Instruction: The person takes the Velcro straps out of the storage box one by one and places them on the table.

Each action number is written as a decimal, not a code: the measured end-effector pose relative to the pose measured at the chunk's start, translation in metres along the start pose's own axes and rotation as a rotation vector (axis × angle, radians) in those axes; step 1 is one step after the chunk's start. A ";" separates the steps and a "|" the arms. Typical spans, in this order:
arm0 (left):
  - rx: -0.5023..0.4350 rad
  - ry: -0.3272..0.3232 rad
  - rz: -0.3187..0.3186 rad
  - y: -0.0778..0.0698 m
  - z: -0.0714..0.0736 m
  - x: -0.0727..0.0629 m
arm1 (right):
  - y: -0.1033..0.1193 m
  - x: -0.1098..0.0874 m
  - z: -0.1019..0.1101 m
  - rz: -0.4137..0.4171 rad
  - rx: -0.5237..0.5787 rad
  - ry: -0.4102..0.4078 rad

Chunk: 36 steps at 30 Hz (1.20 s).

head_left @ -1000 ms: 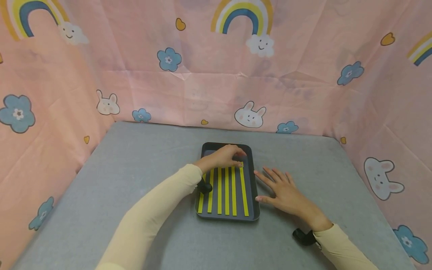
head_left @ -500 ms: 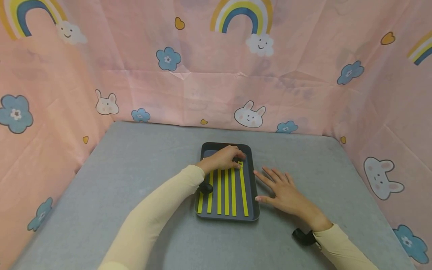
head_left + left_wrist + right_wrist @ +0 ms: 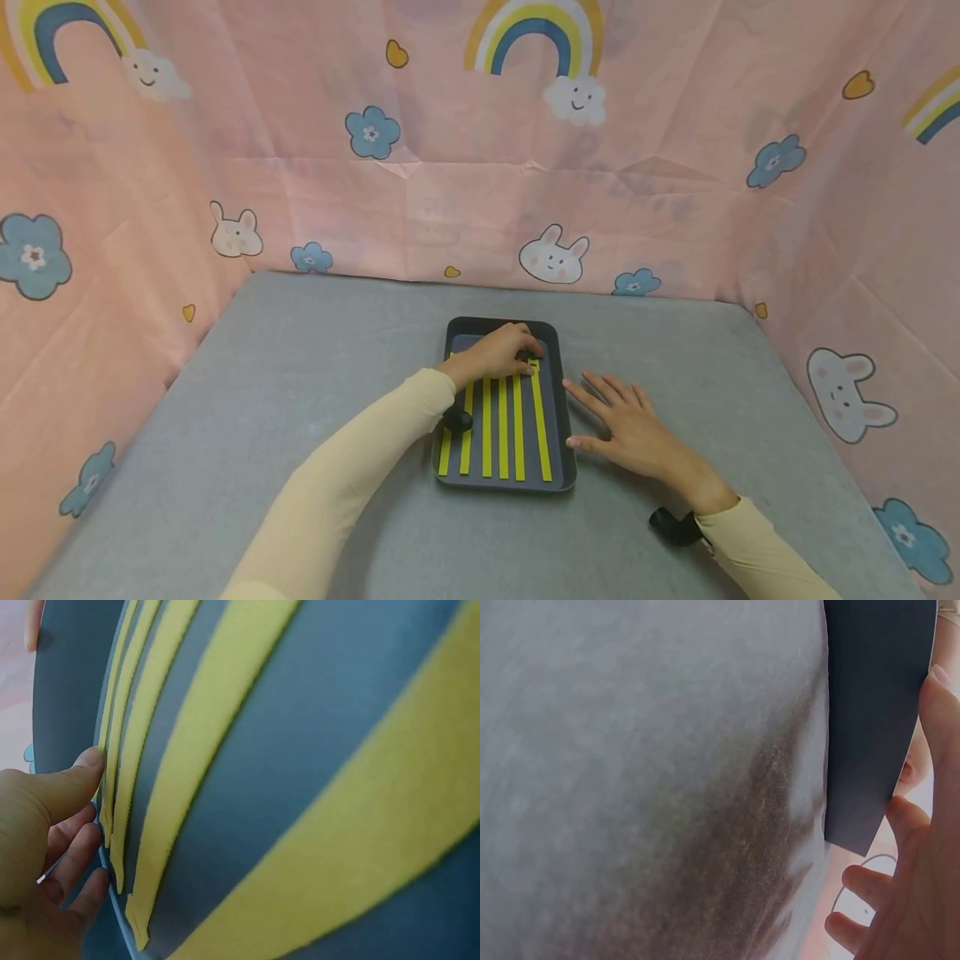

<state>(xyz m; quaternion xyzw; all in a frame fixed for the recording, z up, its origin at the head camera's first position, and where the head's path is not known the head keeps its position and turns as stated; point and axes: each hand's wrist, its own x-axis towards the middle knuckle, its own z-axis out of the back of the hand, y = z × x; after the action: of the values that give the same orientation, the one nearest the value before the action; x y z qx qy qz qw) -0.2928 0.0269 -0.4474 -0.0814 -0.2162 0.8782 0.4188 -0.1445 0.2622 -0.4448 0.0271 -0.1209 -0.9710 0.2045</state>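
A dark rectangular tray [image 3: 566, 433] lies on the table, with several long yellow strips [image 3: 487, 433] laid side by side along it. My left hand [image 3: 495, 352] reaches over the tray's far part, thumb and curled fingers at the far end of the rightmost strip [image 3: 540, 425]. In the left wrist view, the thumb [image 3: 75, 780] meets the edge of that strip, with the other fingers bent below it. My right hand [image 3: 637, 429] is spread beside the tray, thumb and index fingertips at its right rim. In the right wrist view, those fingers [image 3: 907, 817] meet the tray's outer wall [image 3: 877, 712].
The grey table [image 3: 337, 333] is bordered by a pink printed cloth [image 3: 450, 192] at the back and both sides. Small black wrist cameras are worn on the left wrist [image 3: 456, 418] and right wrist [image 3: 671, 527].
My left hand has shifted slightly at the far end of the rightmost strip, its thumb moving a little left. The right hand and the tray have stayed in place.
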 end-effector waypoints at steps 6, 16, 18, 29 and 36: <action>-0.004 -0.003 0.000 0.000 0.000 -0.001 | 0.001 0.000 0.001 -0.005 0.001 0.006; 0.042 -0.015 0.024 -0.004 -0.001 -0.002 | 0.003 -0.001 0.002 -0.001 0.002 -0.003; 0.047 -0.017 0.029 -0.005 -0.001 -0.002 | 0.003 -0.001 0.002 0.004 -0.003 -0.010; 0.071 -0.015 0.050 -0.009 -0.002 0.000 | 0.003 0.000 0.002 -0.005 -0.009 0.000; 0.067 -0.043 0.040 -0.007 -0.005 0.000 | 0.003 0.000 0.002 -0.012 -0.007 -0.001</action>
<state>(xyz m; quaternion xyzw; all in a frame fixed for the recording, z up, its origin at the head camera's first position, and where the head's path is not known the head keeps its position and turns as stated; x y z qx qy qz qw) -0.2867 0.0325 -0.4486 -0.0526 -0.1940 0.8948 0.3988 -0.1439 0.2597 -0.4425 0.0267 -0.1176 -0.9727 0.1985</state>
